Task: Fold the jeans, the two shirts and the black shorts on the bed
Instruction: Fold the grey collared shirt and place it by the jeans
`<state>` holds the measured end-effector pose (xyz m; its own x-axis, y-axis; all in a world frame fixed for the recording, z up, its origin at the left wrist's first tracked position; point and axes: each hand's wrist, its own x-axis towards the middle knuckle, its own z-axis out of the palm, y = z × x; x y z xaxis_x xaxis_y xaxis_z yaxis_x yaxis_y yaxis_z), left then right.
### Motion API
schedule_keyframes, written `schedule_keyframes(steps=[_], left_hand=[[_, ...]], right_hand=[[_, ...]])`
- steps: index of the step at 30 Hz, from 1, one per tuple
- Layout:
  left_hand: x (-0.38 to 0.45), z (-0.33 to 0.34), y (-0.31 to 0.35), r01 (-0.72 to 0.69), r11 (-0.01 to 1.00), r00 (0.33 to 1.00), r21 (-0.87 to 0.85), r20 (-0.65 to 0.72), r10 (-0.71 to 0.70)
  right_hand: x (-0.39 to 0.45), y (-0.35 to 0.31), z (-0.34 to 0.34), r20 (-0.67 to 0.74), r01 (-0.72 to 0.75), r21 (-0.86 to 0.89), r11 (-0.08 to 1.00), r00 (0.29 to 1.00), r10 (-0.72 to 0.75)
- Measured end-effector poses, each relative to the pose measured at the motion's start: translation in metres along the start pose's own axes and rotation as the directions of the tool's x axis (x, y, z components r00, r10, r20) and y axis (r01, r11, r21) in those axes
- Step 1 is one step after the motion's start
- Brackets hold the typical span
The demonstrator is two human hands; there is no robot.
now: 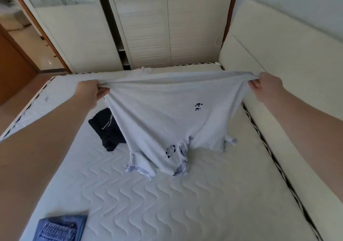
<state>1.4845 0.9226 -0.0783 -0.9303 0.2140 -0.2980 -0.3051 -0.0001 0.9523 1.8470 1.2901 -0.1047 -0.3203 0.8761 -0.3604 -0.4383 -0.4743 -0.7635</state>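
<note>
The left hand's fingers (103, 90) pinch one end of a pale shirt's (163, 122) stretched edge; the right hand's fingers (254, 85) pinch the other end. Both the left hand (91, 92) and the right hand (267, 86) are raised over the bed (167, 203), well apart, with the edge pulled taut in a straight line between them, running left to right.

From that line the shirt hangs down and toward the viewer. Its sleeves and collar, trimmed in checked fabric, trail lowest and touch the mattress, so the shirt appears to be held upside down by its hem. Its long axis runs from the hands down to the bed, and both hands are equally near it.

Dark shorts (108, 129) lie crumpled on the bed just behind the shirt's left side, partly hidden by it. Folded jeans (61, 227) sit at the near left corner. The next move is probably to lay the shirt flat on the mattress, which means lowering both hands evenly.
</note>
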Motion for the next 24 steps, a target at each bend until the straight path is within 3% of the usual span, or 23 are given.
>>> schedule_keyframes(steps=[2,4,6,10,14,18,24], left_hand=[[0.007,0.016,0.032,-0.050,0.999,0.998,-0.004,0.036,0.050],[0.009,0.034,0.058,-0.097,0.995,0.993,-0.014,0.062,0.097],[0.008,0.045,0.075,-0.139,0.990,0.986,-0.035,0.090,0.142],[-0.002,0.047,0.067,-0.133,0.991,0.978,-0.017,0.160,0.135],[-0.013,0.018,-0.008,0.051,0.997,0.990,0.053,0.132,-0.058],[-0.030,-0.032,-0.119,0.243,0.951,0.961,0.191,0.090,-0.263],[-0.082,-0.126,-0.275,0.459,0.818,0.872,0.346,0.000,-0.490]], right_hand=[[-0.005,-0.028,0.007,0.037,0.136,-0.106,0.985,0.990,-0.133],[-0.010,-0.060,0.020,0.011,0.208,-0.067,0.976,0.978,-0.208],[-0.015,-0.078,0.020,0.018,0.222,0.030,0.975,0.975,-0.223],[-0.021,-0.075,-0.004,0.020,0.223,-0.020,0.975,0.975,-0.222],[-0.026,-0.021,-0.057,-0.104,0.084,-0.127,0.988,0.990,-0.097],[-0.029,0.065,-0.139,-0.237,-0.087,-0.245,0.965,0.971,0.028],[-0.078,0.176,-0.260,-0.360,-0.377,-0.472,0.797,0.908,0.216]])
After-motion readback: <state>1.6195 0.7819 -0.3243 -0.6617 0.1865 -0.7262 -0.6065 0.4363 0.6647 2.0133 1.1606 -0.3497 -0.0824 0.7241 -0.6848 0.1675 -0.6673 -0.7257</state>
